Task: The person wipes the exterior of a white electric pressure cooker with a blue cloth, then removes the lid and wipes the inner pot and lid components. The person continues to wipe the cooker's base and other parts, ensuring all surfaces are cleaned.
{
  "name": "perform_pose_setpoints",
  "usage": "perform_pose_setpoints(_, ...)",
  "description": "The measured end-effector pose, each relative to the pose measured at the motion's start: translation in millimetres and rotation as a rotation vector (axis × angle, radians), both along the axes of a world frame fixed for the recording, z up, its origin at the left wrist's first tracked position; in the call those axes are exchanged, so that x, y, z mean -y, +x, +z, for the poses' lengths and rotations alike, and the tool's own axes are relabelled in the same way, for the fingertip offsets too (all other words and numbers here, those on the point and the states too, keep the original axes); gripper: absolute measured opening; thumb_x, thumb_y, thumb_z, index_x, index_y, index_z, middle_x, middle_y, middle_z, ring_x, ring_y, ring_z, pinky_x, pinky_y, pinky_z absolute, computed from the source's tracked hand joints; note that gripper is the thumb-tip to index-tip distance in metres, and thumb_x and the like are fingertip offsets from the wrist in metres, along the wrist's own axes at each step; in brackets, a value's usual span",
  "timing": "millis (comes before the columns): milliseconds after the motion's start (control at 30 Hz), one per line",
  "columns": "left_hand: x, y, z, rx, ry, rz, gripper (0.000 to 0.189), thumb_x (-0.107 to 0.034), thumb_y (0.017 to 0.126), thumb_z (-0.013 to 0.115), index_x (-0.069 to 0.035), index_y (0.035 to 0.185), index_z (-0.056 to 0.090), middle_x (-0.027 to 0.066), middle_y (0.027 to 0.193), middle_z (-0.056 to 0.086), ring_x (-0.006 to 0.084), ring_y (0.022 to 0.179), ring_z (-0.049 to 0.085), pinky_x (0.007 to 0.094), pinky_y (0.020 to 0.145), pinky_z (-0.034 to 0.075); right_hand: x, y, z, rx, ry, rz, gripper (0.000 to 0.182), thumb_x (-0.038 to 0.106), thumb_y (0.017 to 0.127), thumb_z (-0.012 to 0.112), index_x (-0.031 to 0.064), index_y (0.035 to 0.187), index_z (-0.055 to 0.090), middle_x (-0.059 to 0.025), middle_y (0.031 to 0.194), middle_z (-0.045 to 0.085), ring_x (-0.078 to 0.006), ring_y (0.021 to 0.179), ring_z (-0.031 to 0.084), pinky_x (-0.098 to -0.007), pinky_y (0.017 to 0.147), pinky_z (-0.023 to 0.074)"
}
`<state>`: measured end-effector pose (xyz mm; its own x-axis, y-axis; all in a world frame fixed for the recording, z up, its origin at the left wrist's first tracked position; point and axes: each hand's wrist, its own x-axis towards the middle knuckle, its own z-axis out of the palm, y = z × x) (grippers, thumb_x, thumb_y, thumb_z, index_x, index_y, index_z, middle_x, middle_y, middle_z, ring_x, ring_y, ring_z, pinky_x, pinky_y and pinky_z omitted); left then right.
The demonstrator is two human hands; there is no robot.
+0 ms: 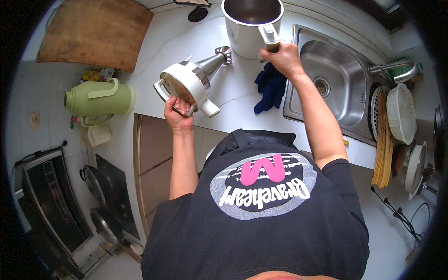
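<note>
My left hand (pixel 179 113) grips the handle of a soymilk maker's motor head (pixel 189 82), white and steel. It is tilted over the marble-patterned counter, its metal shaft and slotted blade guard pointing up and to the right. My right hand (pixel 285 59) is closed round the handle of a white jug (pixel 245 40) with a dark inside, which stands upright at the counter's back. A dark blue cloth (pixel 269 87) lies crumpled on the counter below the jug, beside the sink.
Right of the jug is a steel sink (pixel 332 77) with a faucet (pixel 399 67), white basket (pixel 400 113) and bundled wooden sticks (pixel 381 140). To the left stand a green thermos jug (pixel 101 98) and a wooden board (pixel 94 31). A black round base (pixel 197 14) sits at the back.
</note>
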<state>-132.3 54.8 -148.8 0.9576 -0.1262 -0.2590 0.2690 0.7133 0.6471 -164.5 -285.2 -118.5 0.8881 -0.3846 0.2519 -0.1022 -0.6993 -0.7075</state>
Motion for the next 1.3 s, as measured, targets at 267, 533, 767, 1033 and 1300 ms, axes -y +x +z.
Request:
perform_pose_setpoints(267, -6.1, 7.9, -50.6, -0.071, -0.148, 0.053, 0.024, -0.008, 0.08, 0.049, -0.015, 0.059, 0.038, -0.004, 0.049, 0.037, 0.0093, 0.037, 0.033, 0.0239, 0.036, 0.027, -4.3, -25.7, 0.5, -0.119, 0.124, -0.141, 0.054, 0.037, 0.069, 0.079, -0.0009, 0.105, 0.066, -0.0203, 0.095, 0.069, -0.0299, 0.09, 0.068, -0.0367, 0.083, 0.0516)
perform_pose_setpoints(533, -3.6, 24.6, -57.9, -0.16, -0.103, 0.024, 0.032, -0.012, 0.08, 0.051, -0.018, 0.055, 0.031, -0.0042, 0.045, 0.029, 0.0095, 0.036, 0.028, 0.0241, 0.038, 0.027, -28.1, -119.7, -39.1, -0.527, 0.296, -0.24, 0.025, 0.021, 0.075, 0.067, 0.0026, 0.091, 0.07, -0.0185, 0.084, 0.068, -0.0291, 0.081, 0.067, -0.0365, 0.077, 0.0507)
perform_pose_setpoints(767, -16.9, 41.8, -79.4, -0.158, -0.107, -0.073, 0.026, -0.012, 0.081, 0.05, -0.016, 0.058, 0.038, -0.0034, 0.051, 0.037, 0.0102, 0.04, 0.033, 0.0241, 0.042, 0.031, -81.2, -112.1, -40.0, -0.373, 0.381, -0.003, 0.014, 0.016, 0.086, 0.061, 0.0048, 0.095, 0.059, -0.0139, 0.088, 0.065, -0.026, 0.082, 0.063, -0.034, 0.076, 0.0475)
perform_pose_setpoints(1033, -14.4, 52.3, -72.3, -0.286, 0.392, -0.01, 0.003, -0.004, 0.083, 0.049, -0.005, 0.083, 0.053, 0.0057, 0.062, 0.048, 0.0167, 0.051, 0.044, 0.0292, 0.047, 0.038, -143.8, -89.6, -48.3, -0.371, 0.476, -0.028, 0.014, 0.015, 0.088, 0.057, 0.0049, 0.098, 0.055, -0.0148, 0.087, 0.063, -0.0274, 0.081, 0.062, -0.0356, 0.075, 0.0472)
perform_pose_setpoints(1300, -6.2, 50.8, -59.4, -0.353, 0.617, 0.033, 0.006, -0.011, 0.089, 0.052, -0.005, 0.087, 0.053, 0.002, 0.066, 0.047, 0.0138, 0.054, 0.041, 0.0303, 0.047, 0.033, -165.3, -79.5, -72.9, -0.259, 0.609, -0.075, 0.01, 0.011, 0.088, 0.06, 0.0042, 0.096, 0.057, -0.0034, 0.09, 0.06, -0.0124, 0.085, 0.054, -0.0263, 0.077, 0.0438)
